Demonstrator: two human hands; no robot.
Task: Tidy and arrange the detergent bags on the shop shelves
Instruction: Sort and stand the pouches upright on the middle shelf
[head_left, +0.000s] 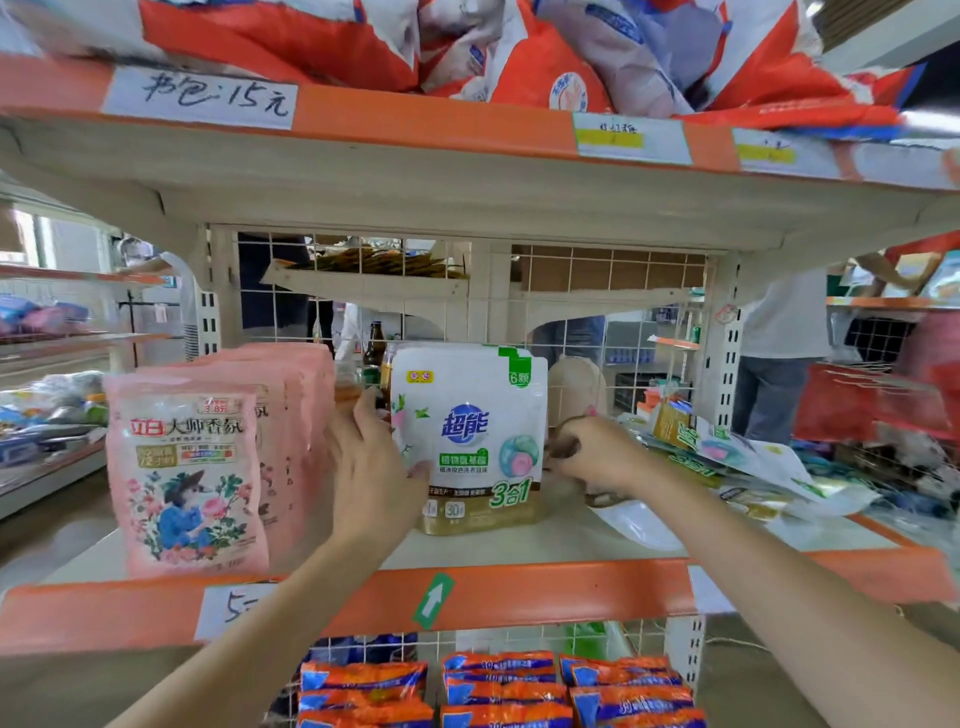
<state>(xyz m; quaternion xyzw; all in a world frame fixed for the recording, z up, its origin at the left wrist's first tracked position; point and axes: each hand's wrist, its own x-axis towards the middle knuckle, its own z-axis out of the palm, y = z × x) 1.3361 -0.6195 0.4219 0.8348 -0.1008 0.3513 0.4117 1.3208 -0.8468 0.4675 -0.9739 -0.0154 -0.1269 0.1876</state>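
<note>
The white pouch (467, 436) stood upright on the middle shelf (519, 543), roughly at its centre, printed face toward me and long axis vertical. I had it flanked: my left hand (371, 467) lay against its left edge with the fingers nearly straight and the thumb tip on the lower front, a flat steadying contact rather than a wrapped grip; my right hand (597, 454) sat at its right edge with the fingers curled, apparently pinching that edge, though the fingertips were hidden behind the pouch and I could not be sure of it. Both hands were at mid-height on the pouch and about equally near, so neither had the advantage of reach. The relation that mattered was sideways: the pink bags (187, 467) stood upright in a front-to-back row just to the left of my left hand, with a narrow gap between them and the pouch, while more white pouches (727, 452) lay flat in a loose heap to the right, behind my right wrist. I judged that the next move would be either a small shift of the standing pouch to square it beside the pink row, or a reach by the right hand, the nearer one, to the heap. The risk I saw was the pouch toppling backward once released. Orange bags (498, 686) filled the shelf below.
</note>
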